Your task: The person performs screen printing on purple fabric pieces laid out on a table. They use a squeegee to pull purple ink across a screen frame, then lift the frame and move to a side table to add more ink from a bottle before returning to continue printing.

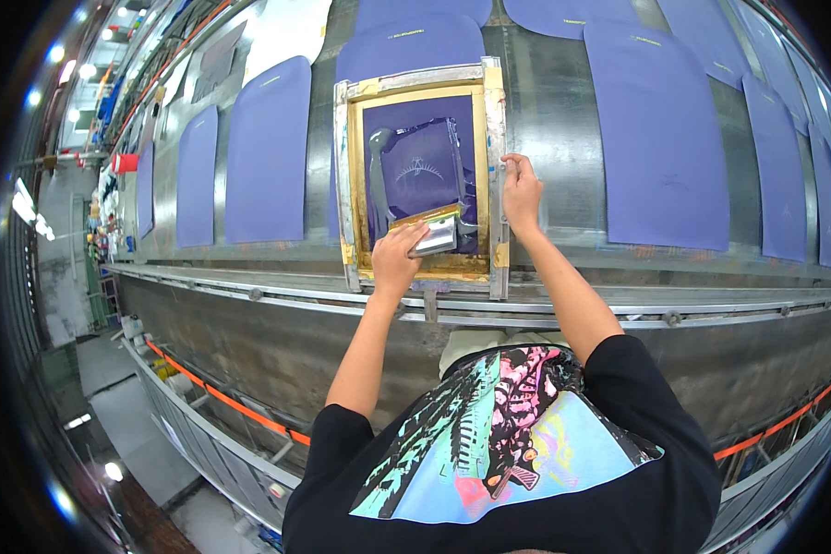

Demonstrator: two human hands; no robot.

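Observation:
A screen-printing frame [497, 203] lies on the long metal table, its edges patched with yellowish tape. Grey ink [376, 189] runs down the left of the dark mesh and along the top of a pale printed motif [419, 169]. My left hand [397, 258] is closed on a squeegee [437, 236], which sits tilted across the lower part of the mesh. Just beside the frame's right rail is my right hand [522, 192], its fingers curled together in a pinch. Whatever those fingertips hold, if anything, is too small to make out.
Purple-blue fabric pieces [656, 138] lie in rows on the metal table [549, 138], left, right and beyond the frame. A metal rail [342, 303] runs along the near edge of the table. Behind me passes an orange strip [222, 392] beside a railing.

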